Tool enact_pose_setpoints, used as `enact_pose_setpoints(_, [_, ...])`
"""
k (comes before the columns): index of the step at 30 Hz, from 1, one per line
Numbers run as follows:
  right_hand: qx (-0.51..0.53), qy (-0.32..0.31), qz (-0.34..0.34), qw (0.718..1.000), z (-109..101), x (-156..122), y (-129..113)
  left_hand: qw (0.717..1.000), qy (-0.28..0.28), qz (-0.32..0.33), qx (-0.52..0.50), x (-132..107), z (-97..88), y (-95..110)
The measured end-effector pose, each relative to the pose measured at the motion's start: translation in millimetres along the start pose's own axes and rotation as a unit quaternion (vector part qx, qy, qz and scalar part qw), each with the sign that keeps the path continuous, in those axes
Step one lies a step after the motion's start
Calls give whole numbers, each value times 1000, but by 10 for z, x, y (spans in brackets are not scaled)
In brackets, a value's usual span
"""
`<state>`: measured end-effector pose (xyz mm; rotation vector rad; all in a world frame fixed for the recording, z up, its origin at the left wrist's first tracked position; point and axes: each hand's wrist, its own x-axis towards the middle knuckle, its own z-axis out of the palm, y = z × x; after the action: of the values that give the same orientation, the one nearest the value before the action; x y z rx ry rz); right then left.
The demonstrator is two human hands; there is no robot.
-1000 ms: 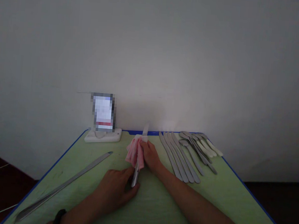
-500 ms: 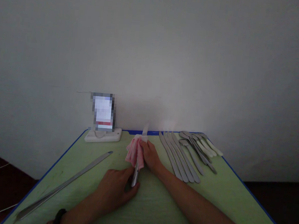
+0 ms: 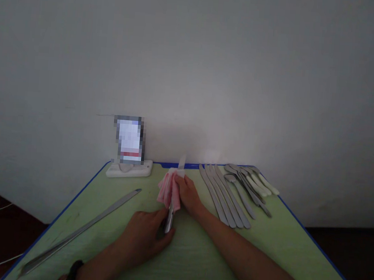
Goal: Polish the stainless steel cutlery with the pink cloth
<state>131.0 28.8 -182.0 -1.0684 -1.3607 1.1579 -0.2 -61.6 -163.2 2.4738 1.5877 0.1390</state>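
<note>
Near the middle of the table, my left hand (image 3: 150, 230) is closed around the handle of a metal table knife (image 3: 169, 223). A pink cloth (image 3: 169, 191) is folded about the knife's middle, and my right hand (image 3: 187, 194) pinches it there, thumb on top. The knife's blade tip sticks out beyond the cloth, pointing toward the wall. The cloth hides the part of the knife between handle and tip, and most fingers of my right hand are out of sight.
Several table knives (image 3: 224, 197) lie side by side right of my hands. Beyond them are spoons (image 3: 239, 196) and white-handled cutlery (image 3: 261, 184). Another knife (image 3: 83, 229) lies slanted at the left. A phone (image 3: 130, 140) with a blurred screen stands on a white base (image 3: 129, 168) by the wall.
</note>
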Motion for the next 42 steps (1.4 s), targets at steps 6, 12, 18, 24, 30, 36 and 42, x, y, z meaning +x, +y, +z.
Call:
enact_pose_setpoints(6, [13, -8, -3, 1000, 7, -2, -2, 1000, 2, 0, 8, -8, 7, 2])
enact_pose_setpoints(12, [5, -1, -2, 1000, 2, -3, -8, 1000, -2, 3, -1, 3, -13, 1])
enact_pose_setpoints(18, [4, -5, -4, 1000, 2, -3, -19, 1000, -2, -1, 2, -6, -12, 1])
enact_pose_setpoints(24, [14, -6, -3, 1000, 8, -8, -26, 1000, -7, -3, 9, -2, 0, -4])
enact_pose_setpoints(30, [14, -7, -2, 1000, 6, -3, -15, 1000, -10, -6, 5, -2, -24, 5])
enact_pose_setpoints(36, [16, -1, -5, 1000, 7, -15, -34, 1000, -8, -7, 8, -1, -32, 16])
enact_pose_setpoints(42, [19, -5, -5, 1000, 7, -17, -46, 1000, -7, -7, 4, -5, -15, 2])
